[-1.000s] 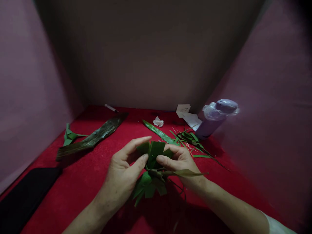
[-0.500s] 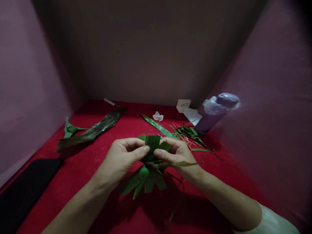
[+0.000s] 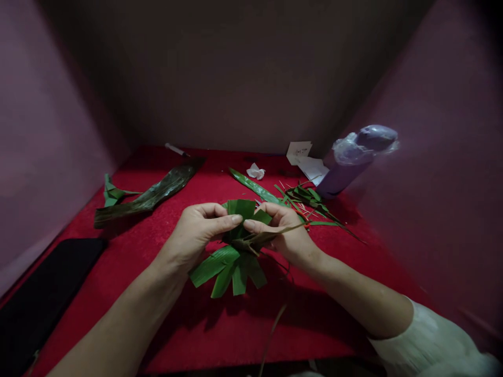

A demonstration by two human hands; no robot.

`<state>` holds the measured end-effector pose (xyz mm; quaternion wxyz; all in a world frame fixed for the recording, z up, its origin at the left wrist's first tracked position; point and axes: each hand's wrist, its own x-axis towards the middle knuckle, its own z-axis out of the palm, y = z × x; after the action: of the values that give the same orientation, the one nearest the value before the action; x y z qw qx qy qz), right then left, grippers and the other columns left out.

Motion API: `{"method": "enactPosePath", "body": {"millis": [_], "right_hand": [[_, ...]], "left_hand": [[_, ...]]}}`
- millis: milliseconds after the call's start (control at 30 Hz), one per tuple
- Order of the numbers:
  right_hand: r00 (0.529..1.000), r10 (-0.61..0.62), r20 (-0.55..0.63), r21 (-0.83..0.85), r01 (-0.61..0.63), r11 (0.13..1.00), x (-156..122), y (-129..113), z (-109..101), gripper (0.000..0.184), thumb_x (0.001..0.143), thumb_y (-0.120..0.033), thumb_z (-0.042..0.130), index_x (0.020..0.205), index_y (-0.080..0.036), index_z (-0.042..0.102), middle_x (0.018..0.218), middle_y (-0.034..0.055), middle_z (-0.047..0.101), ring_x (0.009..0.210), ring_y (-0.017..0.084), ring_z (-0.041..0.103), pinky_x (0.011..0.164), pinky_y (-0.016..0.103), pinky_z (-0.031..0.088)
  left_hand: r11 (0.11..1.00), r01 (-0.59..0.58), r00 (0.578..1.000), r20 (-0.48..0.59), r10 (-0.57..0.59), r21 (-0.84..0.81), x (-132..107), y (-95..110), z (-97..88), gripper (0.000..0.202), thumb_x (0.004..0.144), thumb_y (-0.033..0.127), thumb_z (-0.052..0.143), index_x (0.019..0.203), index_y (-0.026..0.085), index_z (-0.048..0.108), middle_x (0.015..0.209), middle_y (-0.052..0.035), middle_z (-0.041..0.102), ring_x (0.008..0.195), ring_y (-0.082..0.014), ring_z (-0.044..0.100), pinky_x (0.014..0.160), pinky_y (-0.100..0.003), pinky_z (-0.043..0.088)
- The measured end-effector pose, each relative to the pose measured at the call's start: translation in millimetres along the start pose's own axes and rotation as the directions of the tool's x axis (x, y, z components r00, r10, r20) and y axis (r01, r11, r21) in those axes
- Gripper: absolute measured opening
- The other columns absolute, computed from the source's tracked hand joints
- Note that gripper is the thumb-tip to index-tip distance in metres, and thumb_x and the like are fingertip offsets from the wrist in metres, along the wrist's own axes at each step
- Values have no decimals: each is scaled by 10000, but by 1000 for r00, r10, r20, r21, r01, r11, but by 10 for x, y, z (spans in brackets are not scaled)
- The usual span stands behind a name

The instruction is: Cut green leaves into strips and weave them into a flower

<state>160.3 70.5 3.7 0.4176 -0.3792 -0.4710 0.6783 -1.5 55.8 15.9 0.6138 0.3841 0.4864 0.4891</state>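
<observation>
Between my two hands is a bundle of green leaf strips (image 3: 239, 267), gathered at its middle and fanning out below into several broad, blunt-ended strips. My left hand (image 3: 196, 228) pinches the upper leaf pieces between thumb and forefinger. On the other side, my right hand (image 3: 283, 228) pinches the same upper pieces, its thumb tip close to the left one. A dry, brownish strip (image 3: 271, 238) crosses the gathered middle and sticks out over my right hand. Fingertips behind the leaves are hidden.
A long dark leaf (image 3: 157, 193) and a folded green leaf (image 3: 113, 191) lie left on the red cloth (image 3: 133, 246). Near a black case (image 3: 51, 293) is my left forearm. Leaf scraps (image 3: 310, 196), crumpled paper (image 3: 255, 171), white cards (image 3: 299, 152) and a purple plastic-wrapped bottle (image 3: 346, 167) stand beyond.
The view has tilted down slightly, so everything sits higher in it. Both hands keep their pinch on the leaf bundle, whose lower strips now face me more fully.
</observation>
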Motion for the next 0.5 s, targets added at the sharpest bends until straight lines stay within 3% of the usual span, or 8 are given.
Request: {"method": "enactPosePath", "body": {"millis": [233, 500], "right_hand": [[997, -72, -9, -40, 71, 997, 14, 10, -24, 303, 643, -337, 750, 654, -172, 496, 502, -69, 515, 403, 44, 417, 384, 164, 313], [998, -60, -20, -25, 59, 998, 28, -13, 5, 343, 642, -353, 745, 624, -174, 452, 479, -77, 481, 393, 37, 384, 369, 162, 272]], "left_hand": [[1000, -7, 1000, 14, 7, 27, -28, 51, 14, 140, 642, 246, 730, 586, 148, 647, 515, 30, 570, 470, -72, 499, 473, -173, 392], [1000, -27, 999, -21, 27, 16, -29, 46, 12, 146, 670, 221, 690, 571, 159, 603, 463, 60, 508, 436, -59, 459, 479, -167, 392]]}}
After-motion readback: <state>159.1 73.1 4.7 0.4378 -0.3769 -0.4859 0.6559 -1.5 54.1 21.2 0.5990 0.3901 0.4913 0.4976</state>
